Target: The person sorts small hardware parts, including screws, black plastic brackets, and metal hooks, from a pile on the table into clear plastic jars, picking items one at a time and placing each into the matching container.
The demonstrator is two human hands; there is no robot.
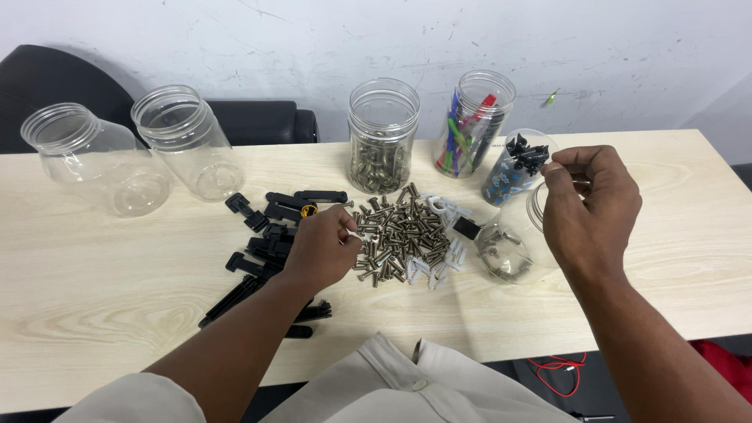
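A pale wooden table point(94, 298) carries everything, and both hands work over its middle. Well off beyond the left hand point(321, 251), two empty clear jars point(141, 157) lean against a dark chair. Ahead, between the hands, stand a jar of screws point(382, 137) and a jar of coloured plastic pieces point(472, 125); just beside the right hand point(589, 205) sits a smaller jar of black fasteners point(518, 166). Under that hand a tilted clear jar point(513, 243) lies with a few screws in its bottom. The right hand is closed, fingertips pinched together at the tilted jar's mouth; whether a screw sits in the pinch cannot be told. The left hand curls its fingers into the loose pile of screws point(399, 235), black plastic clips point(262, 251) beneath its wrist. The step in hand looks like sorting screws into the tilted jar; continuing would call for a neat single-screw pinch from the pile, clear of the white plastic anchors point(448, 254).
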